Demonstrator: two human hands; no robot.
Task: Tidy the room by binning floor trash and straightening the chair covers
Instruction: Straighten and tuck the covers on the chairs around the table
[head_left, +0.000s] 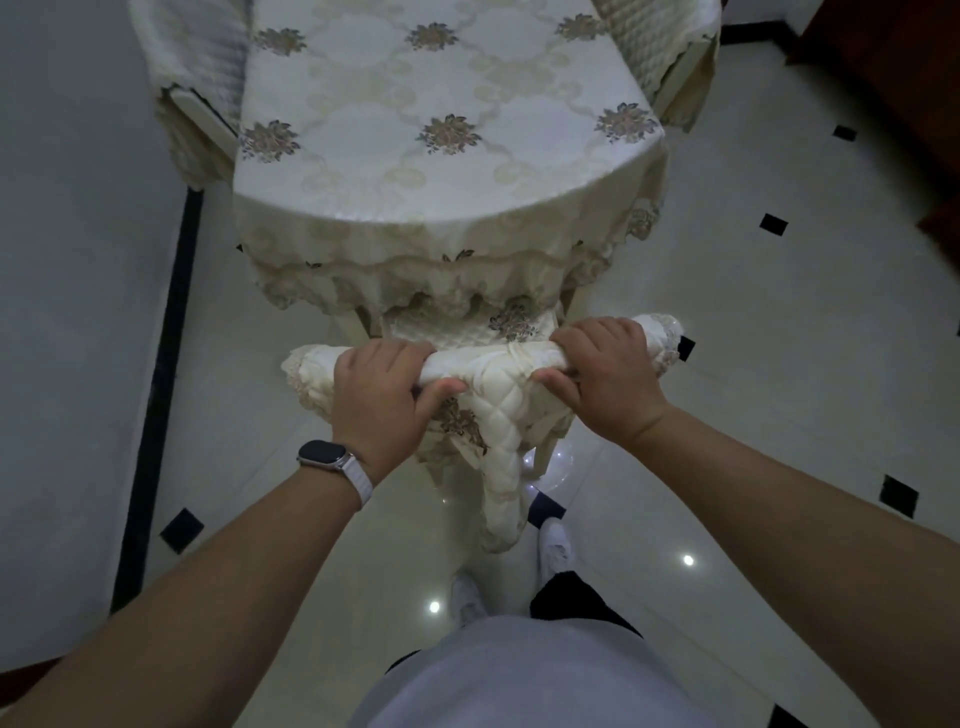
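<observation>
The person stands behind a dining chair pushed under the table, and both hands are clamped on its top rail, which runs left to right across the view. The left hand (382, 387) curls over the rail near its left end and the right hand (608, 374) near its right end, each with fingers over the far side and thumb tucked under the near side, so neither hand is nearer than the other. Between them the quilted cream chair cover (498, 379) is bunched and twisted. A padded, diamond-stitched length hangs from the middle down the chair back towards the person's feet, and lace-edged corners stick out past each hand. Straightening it probably means spreading the fabric outwards along the rail, then pulling it down. The seat cushion (467, 330) is soft and embroidered, partly under the scalloped, floral tablecloth (441, 104). The tiled floor (727, 312) is glossy and pale with black insets.
</observation>
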